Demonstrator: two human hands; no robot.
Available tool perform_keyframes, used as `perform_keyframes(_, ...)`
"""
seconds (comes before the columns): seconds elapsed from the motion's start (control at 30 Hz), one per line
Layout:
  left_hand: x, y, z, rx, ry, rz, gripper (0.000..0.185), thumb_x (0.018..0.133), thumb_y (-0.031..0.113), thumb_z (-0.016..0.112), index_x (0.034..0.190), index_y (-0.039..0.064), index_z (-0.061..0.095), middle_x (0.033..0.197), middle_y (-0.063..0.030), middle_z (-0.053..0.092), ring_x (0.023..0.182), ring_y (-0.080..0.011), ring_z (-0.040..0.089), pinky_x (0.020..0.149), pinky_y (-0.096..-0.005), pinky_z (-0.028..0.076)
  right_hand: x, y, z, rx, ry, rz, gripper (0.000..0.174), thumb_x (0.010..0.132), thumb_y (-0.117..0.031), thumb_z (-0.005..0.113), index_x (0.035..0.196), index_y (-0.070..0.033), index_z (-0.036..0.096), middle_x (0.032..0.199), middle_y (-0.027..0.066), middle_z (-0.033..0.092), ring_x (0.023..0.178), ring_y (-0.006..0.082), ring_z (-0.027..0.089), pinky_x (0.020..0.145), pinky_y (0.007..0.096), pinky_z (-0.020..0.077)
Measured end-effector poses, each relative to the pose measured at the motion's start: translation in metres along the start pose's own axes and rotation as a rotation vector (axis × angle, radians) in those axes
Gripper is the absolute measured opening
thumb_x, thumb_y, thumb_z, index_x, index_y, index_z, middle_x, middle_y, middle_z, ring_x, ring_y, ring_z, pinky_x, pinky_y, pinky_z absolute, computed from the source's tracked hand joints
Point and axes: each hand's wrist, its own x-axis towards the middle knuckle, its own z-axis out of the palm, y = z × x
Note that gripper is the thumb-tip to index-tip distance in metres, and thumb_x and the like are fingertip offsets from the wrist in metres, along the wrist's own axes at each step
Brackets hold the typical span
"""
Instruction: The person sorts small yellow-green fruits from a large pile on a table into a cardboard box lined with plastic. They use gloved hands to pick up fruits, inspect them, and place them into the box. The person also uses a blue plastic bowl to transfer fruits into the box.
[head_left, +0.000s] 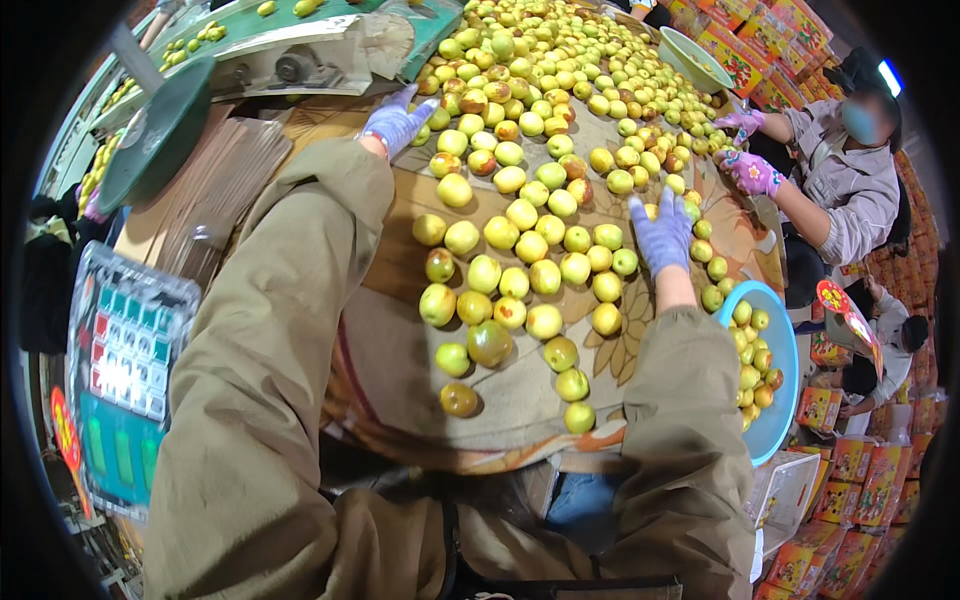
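Many yellow-green jujubes (531, 246), some with reddish-brown patches, lie spread over the patterned cloth (390, 360) on the table before me. My left hand (396, 121), in a purple glove, reaches to the left rim of the large fruit heap, its fingers apart and near a few jujubes. My right hand (663, 231), gloved alike, rests palm down at the right side of the spread fruit, fingers apart; a jujube shows between its fingers. Whether either palm touches fruit is hidden. A blue basin (786, 360) holding jujubes stands by my right forearm.
A co-worker (847, 165) in floral gloves sits at the right edge of the table. A pale green bowl (694, 60) stands at the back right. At left are a dark green bowl (161, 135), flattened cardboard (217, 187), a digital scale (127, 367) and a conveyor machine (300, 64).
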Motion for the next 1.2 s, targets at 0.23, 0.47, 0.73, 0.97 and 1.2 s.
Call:
perform_keyframes(0.23,0.093,-0.002,0.037,-0.652,0.022,0.064,0.060,0.093,0.038,0.050,0.141,0.007,0.032,0.141,-0.0161,0.037,0.133,-0.0279,0.032,0.107,-0.0327,0.027,0.100,-0.013,0.028,0.152,0.109,0.113,0.077,0.080,-0.061,0.052,0.139,-0.013,0.038,0.150,0.0182,0.019,0.136,0.0433,0.016,0.113,0.0423,0.0145)
perform_keyframes(0.47,0.141,0.004,0.069,-0.102,0.017,0.858,0.031,0.094,0.025,0.052,0.117,0.005,0.054,0.111,-0.0111,0.060,0.103,-0.0209,0.056,0.086,-0.0271,0.045,0.194,-0.039,0.072,0.416,0.104,-0.543,0.058,0.083,-0.051,0.056,0.126,-0.011,0.055,0.126,0.0202,0.053,0.123,0.0365,0.041,0.105,0.0400,0.0304)
perform_keyframes(0.73,0.037,0.063,0.064,-0.320,-0.212,0.749,0.043,0.094,0.038,0.045,0.124,0.008,0.054,0.126,-0.0153,0.053,0.121,-0.0282,0.046,0.102,-0.0340,0.035,0.113,-0.098,0.057,0.392,-0.031,-0.697,0.034,0.094,-0.025,0.044,0.120,-0.007,0.056,0.124,0.0156,0.055,0.116,0.0301,0.050,0.101,0.0356,0.0362)
perform_keyframes(0.97,-0.102,0.069,0.036,-0.421,-0.247,0.370,0.055,0.089,0.046,0.050,0.125,0.004,0.051,0.126,-0.0205,0.051,0.119,-0.0360,0.046,0.103,-0.0379,0.034,0.023,-0.110,0.037,0.444,-0.465,-0.576,0.043,0.091,-0.040,0.048,0.126,-0.015,0.052,0.136,0.0167,0.044,0.128,0.0308,0.037,0.105,0.0373,0.0317)
perform_keyframes(1.2,-0.226,0.070,-0.015,-0.665,-0.361,0.133,0.051,0.090,0.040,0.055,0.129,0.006,0.047,0.127,-0.0105,0.051,0.119,-0.0202,0.046,0.102,-0.0321,0.035,-0.095,-0.116,-0.015,0.615,-0.742,-0.594,0.047,0.092,-0.039,0.046,0.127,-0.007,0.050,0.128,0.0134,0.053,0.119,0.0302,0.047,0.102,0.0385,0.0345)
